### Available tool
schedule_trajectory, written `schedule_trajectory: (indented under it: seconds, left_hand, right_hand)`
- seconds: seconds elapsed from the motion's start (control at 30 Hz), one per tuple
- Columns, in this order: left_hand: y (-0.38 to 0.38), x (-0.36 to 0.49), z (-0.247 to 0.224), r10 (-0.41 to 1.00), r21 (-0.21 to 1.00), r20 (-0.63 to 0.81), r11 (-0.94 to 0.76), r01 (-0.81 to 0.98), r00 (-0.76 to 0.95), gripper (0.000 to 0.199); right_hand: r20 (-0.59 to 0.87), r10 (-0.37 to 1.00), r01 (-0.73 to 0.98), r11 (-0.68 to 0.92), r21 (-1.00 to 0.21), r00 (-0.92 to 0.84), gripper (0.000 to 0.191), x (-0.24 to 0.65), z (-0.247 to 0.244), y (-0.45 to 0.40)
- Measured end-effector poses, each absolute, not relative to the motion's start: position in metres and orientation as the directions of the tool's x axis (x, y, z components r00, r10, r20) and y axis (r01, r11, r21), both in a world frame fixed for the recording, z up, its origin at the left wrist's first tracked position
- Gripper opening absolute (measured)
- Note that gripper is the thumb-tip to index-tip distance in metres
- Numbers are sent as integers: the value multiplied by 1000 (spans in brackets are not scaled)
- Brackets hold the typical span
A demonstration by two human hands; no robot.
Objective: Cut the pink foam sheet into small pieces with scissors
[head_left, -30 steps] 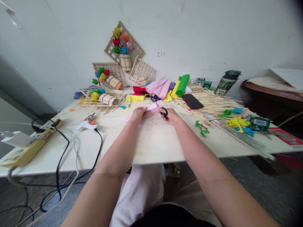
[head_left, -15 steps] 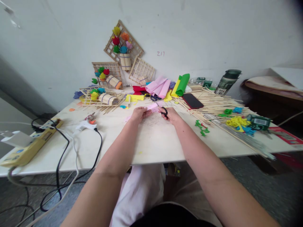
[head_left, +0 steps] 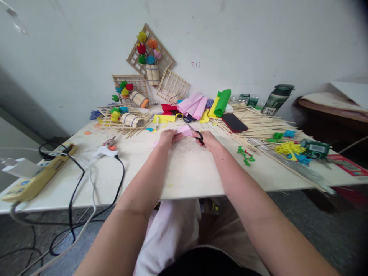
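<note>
My right hand (head_left: 208,142) is closed round the black handles of a pair of scissors (head_left: 199,137), whose blades point away to the upper left. Pink paper (head_left: 185,131) lies between my two hands, close to the blades. My left hand (head_left: 170,138) grips this paper at its left side, fingers pressed together. Whether the blades are on the paper or beside it is too small to tell. Just beyond, a second pair of scissors with dark blue handles (head_left: 188,119) rests on the table.
Rolled pink (head_left: 195,105) and green sheets (head_left: 223,102) lie at the back beside a phone (head_left: 235,122). Many wooden sticks (head_left: 264,122) spread rightward, near a dark bottle (head_left: 277,99). A glue gun (head_left: 105,152) and power strip (head_left: 54,168) with cables occupy the left. Lattice panels with paper flowers (head_left: 149,50) stand behind.
Both hands stay almost in the same place, still on the pink paper and the scissors. The whole view has shifted very slightly.
</note>
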State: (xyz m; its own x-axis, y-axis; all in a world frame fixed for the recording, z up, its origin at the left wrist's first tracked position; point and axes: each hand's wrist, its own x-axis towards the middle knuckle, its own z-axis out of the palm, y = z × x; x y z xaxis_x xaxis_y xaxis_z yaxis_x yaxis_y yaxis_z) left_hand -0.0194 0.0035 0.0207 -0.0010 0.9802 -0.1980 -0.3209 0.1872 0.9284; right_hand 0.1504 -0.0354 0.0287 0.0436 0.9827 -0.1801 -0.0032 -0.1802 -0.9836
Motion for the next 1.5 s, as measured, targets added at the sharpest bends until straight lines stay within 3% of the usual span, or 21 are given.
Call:
schedule_trajectory:
  seconds: [0.3,0.63,1.5]
  left_hand:
    - [10,-23,19,990,867,-118,61,-495,-84,9]
    - [13,-24,17,987,819,-131,54,-572,-94,7]
    - [6,-16,18,993,819,-121,104,-565,7,11]
  right_hand:
    - [-135,988,-9,-136,-991,-81,28,152,26,-34]
    - [-134,976,1,-136,-991,-169,30,153,23,-33]
    - [-108,975,64,-97,-993,-196,23,145,21,-33]
